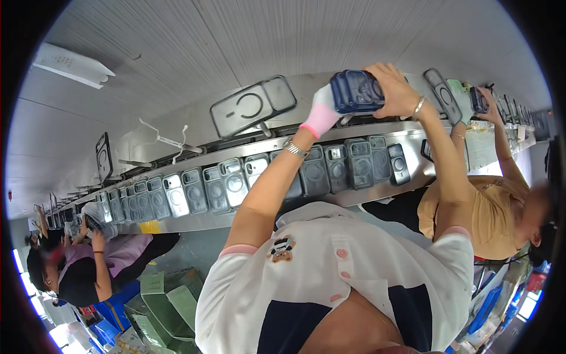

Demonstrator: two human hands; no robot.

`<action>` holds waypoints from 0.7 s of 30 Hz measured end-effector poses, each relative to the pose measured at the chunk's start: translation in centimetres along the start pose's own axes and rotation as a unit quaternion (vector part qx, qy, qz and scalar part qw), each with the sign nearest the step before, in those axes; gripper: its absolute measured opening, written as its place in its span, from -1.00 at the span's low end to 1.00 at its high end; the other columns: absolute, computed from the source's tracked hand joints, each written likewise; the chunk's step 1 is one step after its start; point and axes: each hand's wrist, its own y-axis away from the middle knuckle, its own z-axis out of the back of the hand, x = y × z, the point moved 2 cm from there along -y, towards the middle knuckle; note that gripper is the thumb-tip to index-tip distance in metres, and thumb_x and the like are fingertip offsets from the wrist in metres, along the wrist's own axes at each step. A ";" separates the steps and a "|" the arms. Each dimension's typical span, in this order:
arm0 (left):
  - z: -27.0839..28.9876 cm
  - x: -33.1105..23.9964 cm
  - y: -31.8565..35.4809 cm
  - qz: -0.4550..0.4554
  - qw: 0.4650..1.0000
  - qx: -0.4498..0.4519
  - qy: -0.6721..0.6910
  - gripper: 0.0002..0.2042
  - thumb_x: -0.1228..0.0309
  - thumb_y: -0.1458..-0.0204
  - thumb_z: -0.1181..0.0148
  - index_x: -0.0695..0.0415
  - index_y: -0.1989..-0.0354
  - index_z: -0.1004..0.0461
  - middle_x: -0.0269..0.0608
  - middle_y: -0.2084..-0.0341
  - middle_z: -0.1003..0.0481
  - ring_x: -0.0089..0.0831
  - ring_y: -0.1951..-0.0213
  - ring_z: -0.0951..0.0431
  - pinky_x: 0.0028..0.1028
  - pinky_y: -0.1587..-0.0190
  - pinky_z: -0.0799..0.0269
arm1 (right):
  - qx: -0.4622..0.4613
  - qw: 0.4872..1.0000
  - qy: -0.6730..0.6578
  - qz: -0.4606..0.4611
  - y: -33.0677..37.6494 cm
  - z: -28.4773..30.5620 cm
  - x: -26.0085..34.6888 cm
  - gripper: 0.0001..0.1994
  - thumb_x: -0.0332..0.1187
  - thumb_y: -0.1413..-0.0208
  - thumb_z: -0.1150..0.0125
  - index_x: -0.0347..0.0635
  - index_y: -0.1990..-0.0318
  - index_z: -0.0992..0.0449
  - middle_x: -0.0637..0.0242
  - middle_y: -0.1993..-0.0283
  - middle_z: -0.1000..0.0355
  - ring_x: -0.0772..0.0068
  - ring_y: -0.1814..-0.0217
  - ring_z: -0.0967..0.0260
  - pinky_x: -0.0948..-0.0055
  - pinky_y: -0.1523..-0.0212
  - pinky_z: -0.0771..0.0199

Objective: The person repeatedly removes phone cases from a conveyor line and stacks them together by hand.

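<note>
Both grips were occupied: I had the gloved left hand (323, 111) pinching the left end of a stack of dark blue phone cases (356, 92) — fingertips mostly hidden — and the bare right hand (396, 91) clamped on the right end. Stack was between 1 and 2 o'clock in my view. A row of clear phone cases (339, 168) lay on the metal counter (420, 170), 5 to 8 o'clock from the stack. One dark-rimmed clear case (243, 112) sat at 11. Co-worker in tan shirt (492, 215) was at 3.

The blue cases (355, 93) look glossy smooth plastic, the glove (322, 114) matt cloth, the ledge (420, 174) shiny metal.
</note>
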 end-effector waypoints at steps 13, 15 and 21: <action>7.6 3.6 18.7 0.271 0.948 0.032 0.163 -0.63 0.47 -0.12 -0.16 0.30 -0.10 -0.35 -0.18 0.16 -0.53 -0.56 0.09 -0.49 -0.54 -0.04 -0.42 | -0.098 0.939 -0.308 -0.116 4.5 5.4 -10.2 -0.02 0.03 0.16 -0.41 -0.37 -0.33 -0.06 0.05 -0.32 -0.16 0.18 -0.39 -0.08 0.32 -0.37 0.04; 13.1 2.5 22.3 0.291 0.919 -0.071 0.257 -0.63 0.53 -0.10 -0.17 0.30 -0.09 -0.35 -0.24 0.14 -0.51 -0.56 0.08 -0.49 -0.53 -0.05 -0.42 | -0.134 0.913 -0.384 -0.037 2.9 4.0 -5.6 -0.03 0.04 0.17 -0.42 -0.31 -0.33 -0.09 0.15 -0.29 -0.21 0.25 -0.36 -0.12 0.35 -0.35 0.01; 33.7 -0.3 32.4 0.251 0.857 -0.426 -0.144 -0.14 0.30 0.10 -0.40 0.32 -0.31 0.01 0.00 -0.20 -0.20 -0.29 -0.21 -0.27 -0.38 -0.23 -0.21 | -0.040 0.857 -0.495 0.135 -6.6 -1.0 12.5 0.01 0.03 0.20 -0.45 -0.27 -0.34 -0.04 0.12 -0.31 -0.18 0.28 -0.37 -0.08 0.39 -0.32 -0.04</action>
